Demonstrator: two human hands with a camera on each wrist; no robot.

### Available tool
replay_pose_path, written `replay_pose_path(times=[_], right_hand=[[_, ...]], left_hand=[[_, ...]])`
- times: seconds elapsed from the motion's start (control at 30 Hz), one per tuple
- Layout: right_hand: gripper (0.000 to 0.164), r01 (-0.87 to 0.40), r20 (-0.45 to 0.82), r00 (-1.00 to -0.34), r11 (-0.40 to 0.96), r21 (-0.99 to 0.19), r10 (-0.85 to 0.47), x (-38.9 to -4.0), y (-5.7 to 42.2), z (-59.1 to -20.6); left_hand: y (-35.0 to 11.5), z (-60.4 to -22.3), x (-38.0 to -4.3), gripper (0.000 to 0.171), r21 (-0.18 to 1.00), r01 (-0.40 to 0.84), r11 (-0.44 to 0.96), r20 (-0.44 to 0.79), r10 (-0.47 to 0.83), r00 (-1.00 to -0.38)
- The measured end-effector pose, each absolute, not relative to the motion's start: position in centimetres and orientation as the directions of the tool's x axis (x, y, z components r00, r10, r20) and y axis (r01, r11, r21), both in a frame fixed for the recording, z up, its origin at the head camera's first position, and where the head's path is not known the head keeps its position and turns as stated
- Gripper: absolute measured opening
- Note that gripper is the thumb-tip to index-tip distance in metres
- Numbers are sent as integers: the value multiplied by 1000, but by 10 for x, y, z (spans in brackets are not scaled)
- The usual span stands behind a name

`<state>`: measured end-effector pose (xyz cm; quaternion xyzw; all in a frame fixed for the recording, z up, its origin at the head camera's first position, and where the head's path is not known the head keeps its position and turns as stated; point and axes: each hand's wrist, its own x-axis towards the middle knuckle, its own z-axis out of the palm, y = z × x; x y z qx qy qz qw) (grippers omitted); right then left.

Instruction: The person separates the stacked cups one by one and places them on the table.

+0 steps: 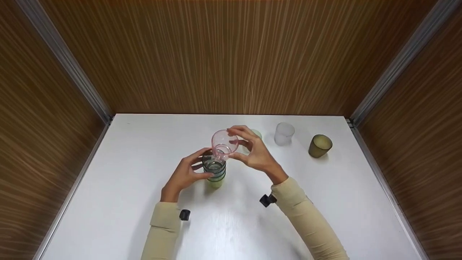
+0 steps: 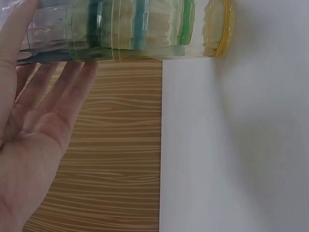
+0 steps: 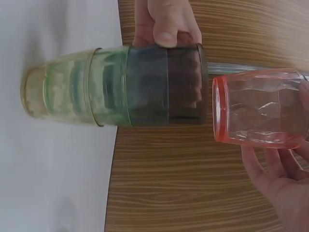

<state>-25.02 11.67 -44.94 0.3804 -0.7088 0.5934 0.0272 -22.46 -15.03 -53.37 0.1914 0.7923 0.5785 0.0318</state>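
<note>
I've got left hand (image 1: 186,173) wrapped around top of nested tumbler stack (image 3: 145,87), thumb near side, stack upright on white table (image 1: 126,173). My right hand (image 1: 257,153), wrist bent inward, grips pink tumbler (image 1: 225,139) near rim, base down, just above stack mouth, not touching. Frosted tumbler (image 1: 284,134), olive tumbler (image 1: 320,147) stand off to right

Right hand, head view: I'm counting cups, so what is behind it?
Behind the right hand, a pale green cup shows part of its rim; the hand covers much of the rest.
</note>
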Motion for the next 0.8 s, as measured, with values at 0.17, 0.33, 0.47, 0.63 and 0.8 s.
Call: replay_pose_path(times=[0.17, 0.33, 0.47, 0.63, 0.8], right_hand=[[68, -570, 485, -728, 34, -821, -484, -252, 132, -449], [69, -563, 474, -751, 72, -823, -460, -252, 145, -454], [70, -545, 457, -775, 96, -833, -437, -251, 157, -459], [69, -534, 449, -790, 110, -838, -418, -251, 170, -465], [70, -528, 449, -801, 114, -842, -395, -250, 186, -474]], left_hand=[[-150, -533, -223, 86, 931, 258, 259, 166, 329, -930], [-151, -534, -223, 85, 935, 259, 244, 173, 324, -930], [-150, -534, -223, 84, 939, 254, 230, 175, 316, -932], [-150, -533, -221, 84, 936, 255, 243, 173, 314, -933], [-150, -535, -220, 84, 935, 253, 249, 168, 317, -933]])
